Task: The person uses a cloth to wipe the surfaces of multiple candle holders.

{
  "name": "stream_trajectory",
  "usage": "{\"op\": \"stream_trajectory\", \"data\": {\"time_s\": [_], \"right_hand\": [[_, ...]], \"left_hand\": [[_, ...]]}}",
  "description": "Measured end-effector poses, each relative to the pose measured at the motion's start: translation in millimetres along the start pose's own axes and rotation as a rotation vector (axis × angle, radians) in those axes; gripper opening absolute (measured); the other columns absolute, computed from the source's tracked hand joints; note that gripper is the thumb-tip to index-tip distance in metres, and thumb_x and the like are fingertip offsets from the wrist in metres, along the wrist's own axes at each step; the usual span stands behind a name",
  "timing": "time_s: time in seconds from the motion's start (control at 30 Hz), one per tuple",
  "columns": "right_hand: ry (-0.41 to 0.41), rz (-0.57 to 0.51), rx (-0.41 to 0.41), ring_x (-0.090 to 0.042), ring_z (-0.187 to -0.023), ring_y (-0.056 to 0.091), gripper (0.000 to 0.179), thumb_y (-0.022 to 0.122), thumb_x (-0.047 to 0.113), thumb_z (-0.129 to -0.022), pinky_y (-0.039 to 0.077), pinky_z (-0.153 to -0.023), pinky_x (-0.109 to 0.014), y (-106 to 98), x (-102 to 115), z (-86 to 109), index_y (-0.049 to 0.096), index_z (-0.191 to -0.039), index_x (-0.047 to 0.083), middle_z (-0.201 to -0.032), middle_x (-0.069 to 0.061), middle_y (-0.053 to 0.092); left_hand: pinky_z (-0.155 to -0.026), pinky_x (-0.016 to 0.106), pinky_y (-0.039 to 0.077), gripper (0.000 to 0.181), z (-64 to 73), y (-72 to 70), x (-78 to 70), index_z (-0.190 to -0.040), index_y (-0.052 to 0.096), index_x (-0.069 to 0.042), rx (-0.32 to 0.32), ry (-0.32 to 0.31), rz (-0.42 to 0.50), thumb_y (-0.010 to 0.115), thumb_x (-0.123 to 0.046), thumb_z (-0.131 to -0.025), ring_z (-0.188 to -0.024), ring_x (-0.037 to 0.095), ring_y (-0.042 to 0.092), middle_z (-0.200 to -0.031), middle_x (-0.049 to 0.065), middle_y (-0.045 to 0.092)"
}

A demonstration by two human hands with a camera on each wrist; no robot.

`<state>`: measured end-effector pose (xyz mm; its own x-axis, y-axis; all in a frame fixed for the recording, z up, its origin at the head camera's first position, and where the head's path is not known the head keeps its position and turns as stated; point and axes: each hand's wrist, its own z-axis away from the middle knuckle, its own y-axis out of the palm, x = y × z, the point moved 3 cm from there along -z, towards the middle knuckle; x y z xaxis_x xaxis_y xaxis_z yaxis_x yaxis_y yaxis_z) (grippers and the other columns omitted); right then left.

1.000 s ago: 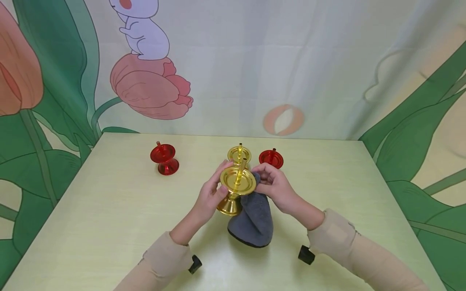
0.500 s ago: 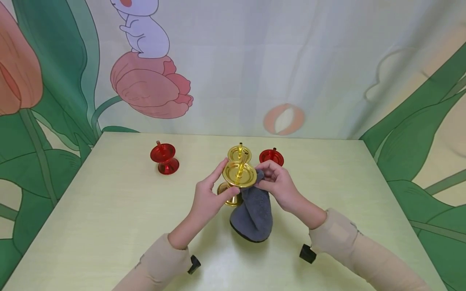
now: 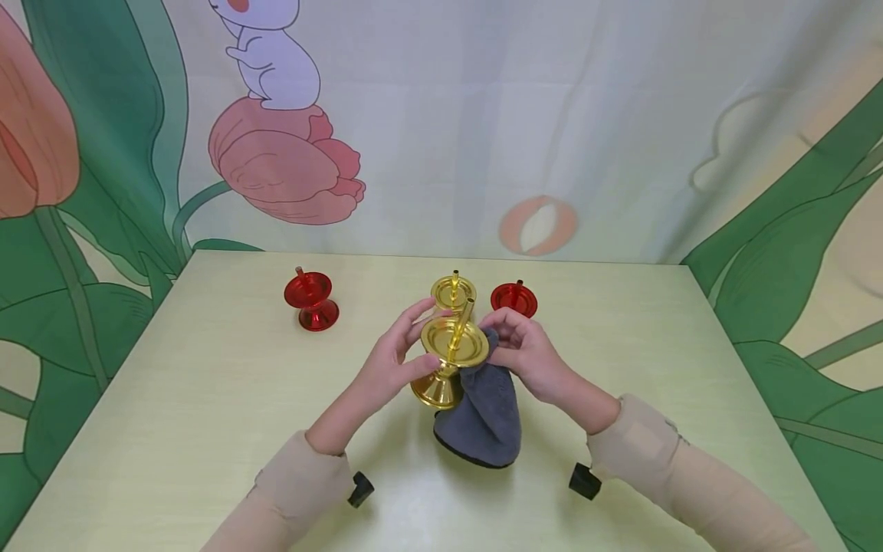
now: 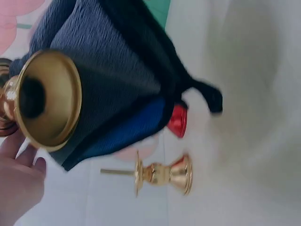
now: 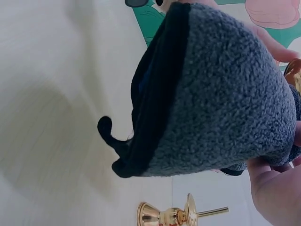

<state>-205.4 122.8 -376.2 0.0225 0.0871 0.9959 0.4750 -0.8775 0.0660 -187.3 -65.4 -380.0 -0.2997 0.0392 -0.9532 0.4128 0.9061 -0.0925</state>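
Observation:
A gold candlestick (image 3: 451,345) is held above the table, tilted, its hollow flared base (image 4: 59,113) facing the left wrist camera. My left hand (image 3: 382,369) holds it by the dish from the left, thumb at the near rim. My right hand (image 3: 536,359) pinches a grey fleecy cloth (image 3: 486,422) against the dish's right side. The cloth hangs down beside the stem, with dark edging and a small loop, blue inside in the left wrist view. My right fingertips are partly hidden by the cloth.
Behind the hands another gold candlestick (image 3: 453,291) stands upright, with a red candlestick (image 3: 513,300) to its right. A second red candlestick (image 3: 313,300) stands at the table's (image 3: 207,399) back left. A printed curtain (image 3: 441,138) hangs behind the table.
The candlestick rises a little and then lowers again, tilting slightly differently. My left fingers shift around the dish. The cloth stays in my right hand at the rim, swinging slightly.

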Motion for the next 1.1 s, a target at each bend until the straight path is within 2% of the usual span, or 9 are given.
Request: {"op": "stream_trajectory", "data": {"time_s": [0.07,0.17,0.3,0.43,0.6,0.77,0.87,0.97,1.1], "right_hand": [[0.0,-0.006,-0.001,-0.007,-0.076,0.06,0.035,0.047,-0.014,-0.077,0.051,-0.07,-0.021,-0.8,2.2,-0.1,0.053,-0.093,0.017,-0.086,0.008,0.062],[-0.002,-0.027,-0.023,-0.006,-0.076,0.06,0.035,0.046,-0.015,-0.077,0.051,-0.07,-0.02,-3.0,5.0,-0.6,0.052,-0.093,0.016,-0.086,0.008,0.063],[0.004,-0.038,-0.065,-0.006,-0.077,0.061,0.035,0.047,-0.016,-0.076,0.051,-0.069,-0.019,-6.5,6.3,-2.0,0.051,-0.094,0.014,-0.086,0.008,0.063],[0.017,-0.005,-0.104,-0.005,-0.075,0.06,0.034,0.048,-0.016,-0.076,0.05,-0.068,-0.019,-8.9,5.4,-2.3,0.051,-0.094,0.013,-0.085,0.009,0.063],[0.027,0.042,-0.117,-0.006,-0.073,0.06,0.032,0.05,-0.015,-0.076,0.05,-0.068,-0.019,-9.4,2.6,-2.3,0.05,-0.094,0.011,-0.084,0.01,0.063],[0.037,0.035,-0.084,-0.006,-0.074,0.059,0.032,0.049,-0.015,-0.076,0.05,-0.068,-0.019,-8.3,1.8,-2.1,0.049,-0.095,0.011,-0.085,0.01,0.063],[0.049,0.015,-0.04,-0.006,-0.077,0.059,0.034,0.047,-0.015,-0.076,0.05,-0.069,-0.02,-7.5,3.1,-1.7,0.048,-0.098,0.011,-0.088,0.01,0.063],[0.058,-0.004,0.017,-0.005,-0.081,0.059,0.036,0.047,-0.014,-0.076,0.051,-0.071,-0.02,-6.6,4.6,-1.0,0.045,-0.103,0.01,-0.093,0.01,0.063],[0.057,-0.012,0.068,-0.005,-0.085,0.06,0.037,0.048,-0.014,-0.077,0.05,-0.072,-0.02,-5.7,6.3,0.5,0.042,-0.107,0.007,-0.095,0.01,0.063]], "left_hand": [[-0.104,0.055,0.018,0.084,-1.5,-3.9,-1.0,-0.14,0.019,-0.015,0.0,-0.038,-0.043,0.061,-0.05,-0.076,-0.131,0.02,0.03,-0.138,0.008,0.04],[-0.105,0.056,0.015,0.079,-3.2,-9.5,-4.2,-0.14,0.021,-0.018,-0.088,-0.068,-0.156,0.063,-0.042,-0.077,-0.132,0.019,0.029,-0.135,0.003,0.044],[-0.105,0.047,0.026,0.061,-2.6,-8.8,-11.5,-0.134,0.036,-0.013,-0.182,-0.059,-0.312,0.062,-0.028,-0.082,-0.128,0.016,0.036,-0.13,0.003,0.05],[-0.098,0.041,0.037,0.053,-1.6,-1.0,-19.6,-0.131,0.042,-0.009,-0.163,-0.016,-0.495,0.06,-0.026,-0.084,-0.122,0.018,0.043,-0.131,0.006,0.048],[-0.094,0.04,0.042,0.068,-3.5,3.6,-22.7,-0.132,0.042,-0.011,-0.174,-0.062,-0.61,0.068,-0.036,-0.075,-0.12,0.019,0.046,-0.13,0.008,0.048],[-0.095,0.042,0.041,0.068,-6.6,-2.2,-19.7,-0.13,0.046,-0.016,-0.155,-0.138,-0.529,0.071,-0.039,-0.071,-0.118,0.017,0.047,-0.125,0.005,0.053],[-0.099,0.044,0.035,0.066,-8.1,-7.3,-17.4,-0.13,0.045,-0.017,-0.072,-0.153,-0.422,0.07,-0.035,-0.072,-0.12,0.017,0.045,-0.128,0.001,0.051],[-0.103,0.046,0.03,0.064,-9.6,-10.7,-17.0,-0.131,0.044,-0.015,0.052,-0.135,-0.334,0.069,-0.032,-0.075,-0.123,0.019,0.042,-0.131,0.001,0.048],[-0.103,0.05,0.026,0.064,-11.3,-14.3,-18.0,-0.132,0.043,-0.014,0.154,-0.129,-0.302,0.069,-0.03,-0.075,-0.123,0.02,0.041,-0.133,0.001,0.046]]}}
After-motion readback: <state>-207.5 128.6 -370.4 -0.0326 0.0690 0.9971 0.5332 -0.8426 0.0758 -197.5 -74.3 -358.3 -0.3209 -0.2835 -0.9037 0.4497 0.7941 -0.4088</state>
